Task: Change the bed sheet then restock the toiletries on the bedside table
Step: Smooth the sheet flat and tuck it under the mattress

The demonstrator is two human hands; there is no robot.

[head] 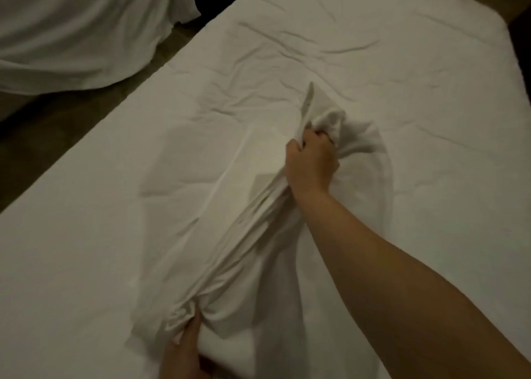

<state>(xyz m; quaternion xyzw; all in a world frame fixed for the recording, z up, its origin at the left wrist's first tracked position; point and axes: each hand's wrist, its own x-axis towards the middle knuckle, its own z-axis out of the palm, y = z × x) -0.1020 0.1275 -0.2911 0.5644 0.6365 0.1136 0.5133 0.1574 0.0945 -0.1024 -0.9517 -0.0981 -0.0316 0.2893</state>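
Note:
A white bed sheet (235, 235) lies gathered in a long bunched ridge down the middle of the bed (86, 249). My right hand (310, 163) reaches out over the bed and grips the far end of the bunched sheet in a fist. Near the bottom edge of the view my left hand (186, 347) pinches the near end of the same ridge. The stretch of sheet between the two hands is pulled taut. The bed's surface under it is white and creased.
A second bed or heap of white linen (71, 33) hangs at the top left, across a dark strip of floor (57, 122). The bed's right edge (517, 91) meets a dark gap. The room is dim.

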